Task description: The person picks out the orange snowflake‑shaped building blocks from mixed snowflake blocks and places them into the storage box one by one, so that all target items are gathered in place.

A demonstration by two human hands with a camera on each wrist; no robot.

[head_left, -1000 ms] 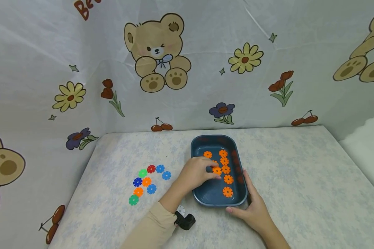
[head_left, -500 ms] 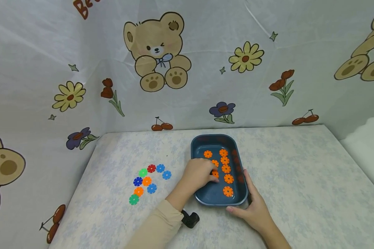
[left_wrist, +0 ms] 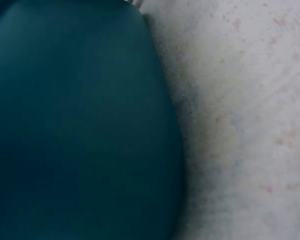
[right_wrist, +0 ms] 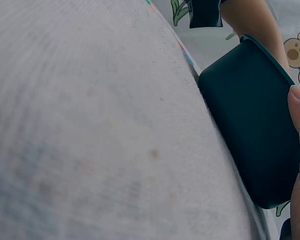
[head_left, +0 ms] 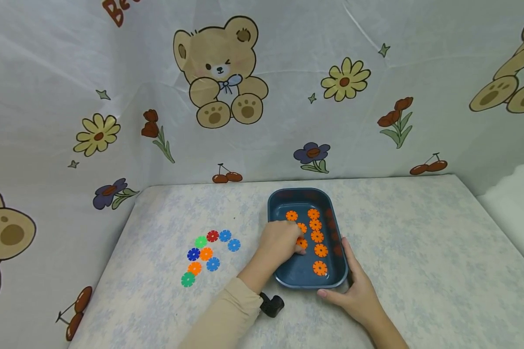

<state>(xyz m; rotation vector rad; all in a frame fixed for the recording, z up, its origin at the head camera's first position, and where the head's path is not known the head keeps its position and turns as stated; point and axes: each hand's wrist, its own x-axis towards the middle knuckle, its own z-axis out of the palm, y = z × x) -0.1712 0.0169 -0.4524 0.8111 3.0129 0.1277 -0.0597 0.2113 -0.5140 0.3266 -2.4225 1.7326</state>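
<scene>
Tray (head_left: 279,203), dark blue, mid-table, orange discs (head_left: 317,237) inside.
Left hand (head_left: 278,245) reaches over the left rim, fingers curled onto 1 disc. Right hand (head_left: 353,286) grips the near-right corner. Loose coloured discs (head_left: 207,256) lie left; bare tabletop (head_left: 419,242) lies right.

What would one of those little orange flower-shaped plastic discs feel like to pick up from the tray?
Probably stiff and light: each orange flower-shaped plastic disc looks thin and keeps its notched shape. It lies flat on the floor of the dark blue plastic tray, so it seems unlikely to roll, but may slide on that smooth floor. The left hand reaches in with curled fingers, suggesting an edge pinch.
</scene>
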